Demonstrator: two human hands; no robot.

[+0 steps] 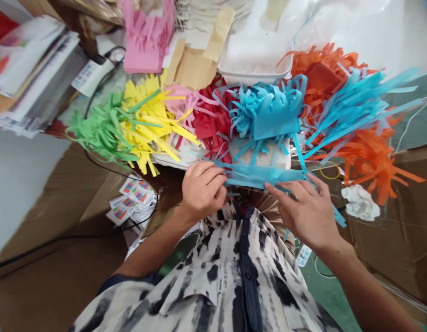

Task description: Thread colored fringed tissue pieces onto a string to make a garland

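A strip of blue fringed tissue paper [265,177] stretches between my two hands just above my chest. My left hand [202,190] is curled and pinches its left end. Along the strip's right end lies my right hand [308,210], fingers mostly extended and pressing on the paper, thumb underneath. Loose blue fringe strands [338,216] trail past my right wrist. Just beyond the strip a bundle of blue fringe [269,113] lies on a white block [265,157].
Piles of cut fringe paper cover the bench: green [99,131], yellow [151,124], red [210,122], pink [147,34], orange [372,152], more blue [358,103]. A white tray [255,60] sits behind. Cardboard boxes [400,230], crumpled white paper [360,203], sticker sheets [130,198], stacked papers [30,69].
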